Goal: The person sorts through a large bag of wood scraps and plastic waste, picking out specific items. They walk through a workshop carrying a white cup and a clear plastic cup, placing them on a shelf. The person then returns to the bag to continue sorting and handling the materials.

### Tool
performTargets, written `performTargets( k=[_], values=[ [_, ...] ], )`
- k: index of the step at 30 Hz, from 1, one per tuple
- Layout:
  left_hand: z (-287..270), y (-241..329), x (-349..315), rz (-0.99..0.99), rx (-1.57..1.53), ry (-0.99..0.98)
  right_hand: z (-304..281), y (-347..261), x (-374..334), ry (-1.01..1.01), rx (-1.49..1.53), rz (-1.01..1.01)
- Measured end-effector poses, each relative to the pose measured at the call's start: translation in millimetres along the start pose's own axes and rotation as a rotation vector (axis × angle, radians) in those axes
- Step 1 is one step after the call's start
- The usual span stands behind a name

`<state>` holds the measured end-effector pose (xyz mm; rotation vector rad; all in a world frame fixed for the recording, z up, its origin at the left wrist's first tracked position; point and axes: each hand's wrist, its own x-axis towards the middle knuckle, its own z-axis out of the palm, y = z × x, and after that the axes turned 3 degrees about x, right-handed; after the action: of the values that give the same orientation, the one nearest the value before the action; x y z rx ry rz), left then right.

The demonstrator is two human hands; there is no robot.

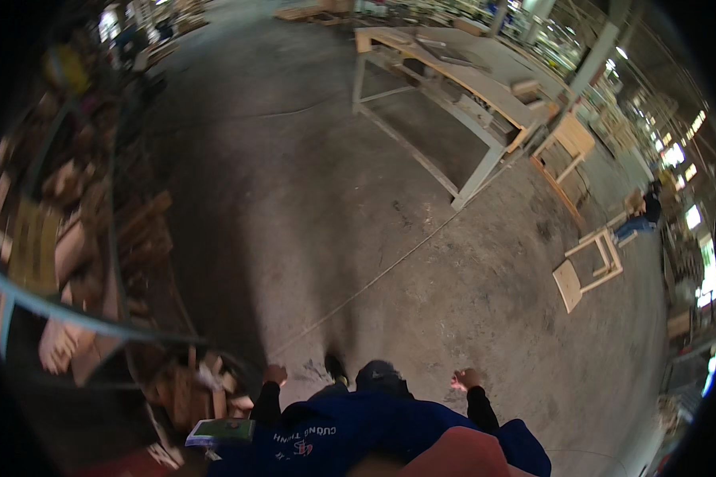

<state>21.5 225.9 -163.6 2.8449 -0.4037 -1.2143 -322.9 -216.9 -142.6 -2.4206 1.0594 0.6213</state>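
Note:
I stand upright over a concrete floor [358,215], both arms hanging at my sides in dark sleeves. My left hand [274,374] is closed in a loose fist beside my body, with no object visible in it. On the other side, my right hand [465,379] has its fingers curled in, and nothing shows in it either. Nearest to my left arm lies a flat green and purple box [220,432]. One dark shoe [336,367] shows between my hands.
At left, a blue-grey metal frame [79,316] borders piled wood offcuts [184,393]. Ahead right stands a workbench [477,60] with wood pieces on it. Unfinished wooden chairs [589,272] and a person [644,213] are farther right. A thin cable [374,280] crosses the floor.

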Motion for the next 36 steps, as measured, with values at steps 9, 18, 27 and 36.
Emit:
performTargets(
  k=[9, 18, 27, 36],
  values=[
    [-289.2, 160.8, 258.1, 0.369, -0.4, 0.52, 18.3, -74.7, 137.4, -0.383, 0.931, 0.893],
    [-404.8, 192.8, 408.8, 0.05, -0.459, 0.297, -219.7, -217.7, 589.6, -0.202, 0.284, 0.06],
    [-531.5, 216.2, 598.3, -0.235, -0.283, 0.076, -495.2, -525.0, 940.7, 0.244, 0.606, -0.424],
    [-839.8, 298.4, 871.6, -0.226, -0.294, 0.271, -554.0, -610.0, 1114.8, -0.106, 0.418, 0.031]
  ],
)
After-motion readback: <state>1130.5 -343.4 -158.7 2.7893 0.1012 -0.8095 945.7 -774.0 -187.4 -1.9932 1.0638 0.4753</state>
